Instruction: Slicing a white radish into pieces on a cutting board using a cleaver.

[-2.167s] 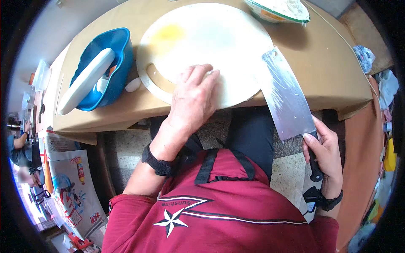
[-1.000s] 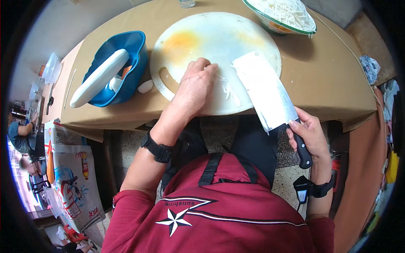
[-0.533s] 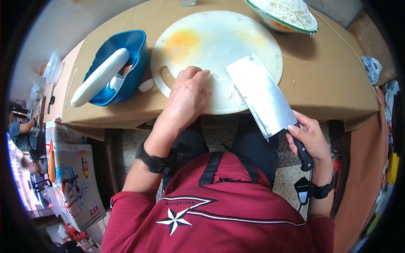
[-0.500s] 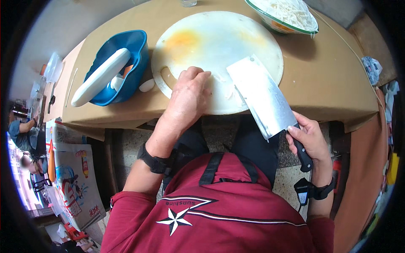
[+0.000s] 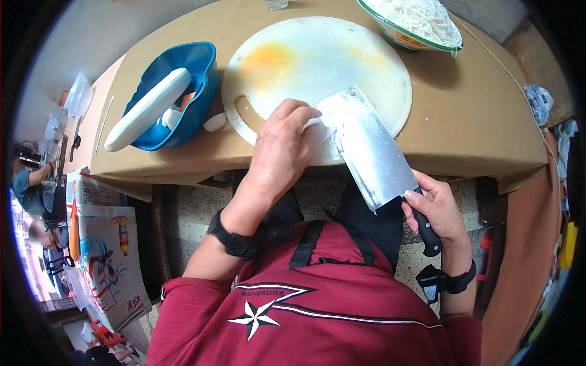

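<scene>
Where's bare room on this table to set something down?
The brown table is bare right of the cutting board, nearer you than the green-rimmed bowl; the board's far half holds only stains. Crowded: the board's near side, with left hand, white shreds and cleaver; left, the blue basin.

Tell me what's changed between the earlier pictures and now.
The right hand has carried the cleaver left from the cutting board's right edge, bringing its blade nearer the left hand. White shreds now show bunched between that hand and the blade. The right hand holds the cleaver in every picture. The blue basin, long white vegetable and bowl stayed put.
</scene>
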Available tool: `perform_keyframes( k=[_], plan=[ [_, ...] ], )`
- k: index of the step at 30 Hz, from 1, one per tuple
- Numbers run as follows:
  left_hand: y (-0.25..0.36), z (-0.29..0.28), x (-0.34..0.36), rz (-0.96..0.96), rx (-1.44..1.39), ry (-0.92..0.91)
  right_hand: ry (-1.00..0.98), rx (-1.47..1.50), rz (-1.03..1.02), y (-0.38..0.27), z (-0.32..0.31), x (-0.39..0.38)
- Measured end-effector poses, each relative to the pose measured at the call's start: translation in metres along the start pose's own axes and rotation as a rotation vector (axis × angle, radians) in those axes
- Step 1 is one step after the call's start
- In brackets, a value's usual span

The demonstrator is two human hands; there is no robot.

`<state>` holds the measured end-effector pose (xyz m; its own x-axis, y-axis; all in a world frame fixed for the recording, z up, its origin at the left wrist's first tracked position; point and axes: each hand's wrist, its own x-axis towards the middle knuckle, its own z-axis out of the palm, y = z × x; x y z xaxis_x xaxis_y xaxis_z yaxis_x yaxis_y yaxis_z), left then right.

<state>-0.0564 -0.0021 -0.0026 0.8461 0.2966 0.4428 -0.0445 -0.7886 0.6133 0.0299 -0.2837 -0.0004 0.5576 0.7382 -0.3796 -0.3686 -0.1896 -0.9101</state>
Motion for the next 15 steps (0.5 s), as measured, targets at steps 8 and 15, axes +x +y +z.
perform_keyframes(
  k=[8,15],
  plan=[
    [0.009,0.007,-0.023,0.077,0.094,-0.072,-0.001,-0.025,0.006,-0.002,-0.003,0.001],
    [-0.002,0.025,-0.014,0.182,0.053,-0.021,0.028,-0.042,0.019,-0.004,0.002,0.000]
  ],
)
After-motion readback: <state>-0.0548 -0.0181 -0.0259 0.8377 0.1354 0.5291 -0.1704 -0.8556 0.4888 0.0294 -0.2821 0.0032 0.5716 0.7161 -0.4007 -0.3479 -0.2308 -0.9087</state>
